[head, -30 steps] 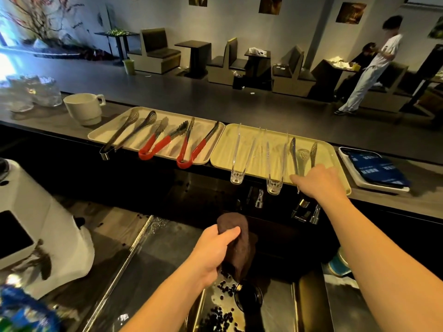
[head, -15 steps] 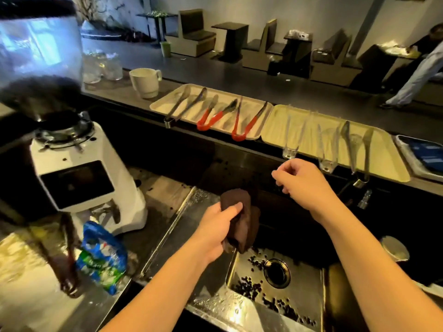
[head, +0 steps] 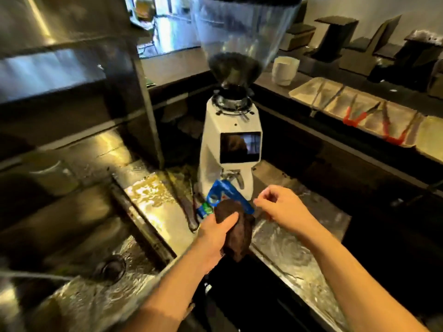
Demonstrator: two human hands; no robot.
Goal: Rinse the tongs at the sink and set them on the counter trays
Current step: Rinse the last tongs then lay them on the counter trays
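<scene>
Sink (head: 72, 264) at 8 o'clock, steel, wet, drain (head: 110, 267) visible in the basin. Counter (head: 153, 195) strip just right of it, wet and glaring. Grinder (head: 230, 144) at 12 o'clock, white body, dark screen, clear hopper on top with beans low in the cone. Blue packet (head: 224, 192) leans at the grinder's base. Left hand (head: 215, 233) just below center, fingers curled tight around a brown cloth (head: 236, 233); cloth hangs down from the grip, top of it in front of the packet. Right hand (head: 282, 209) at 4 o'clock from the grinder base, loosely curled, thumb and forefinger close together, nothing in it, near the cloth but apart. Cup (head: 285, 70) at 1 o'clock on the upper counter. Tray (head: 352, 109) at 2 o'clock, beige, holding tongs (head: 359, 113): steel ones at its left end, red-handled ones further right, handles hanging over the near rim. Second tray (head: 431, 140) touching it at frame edge, contents cut off.
</scene>
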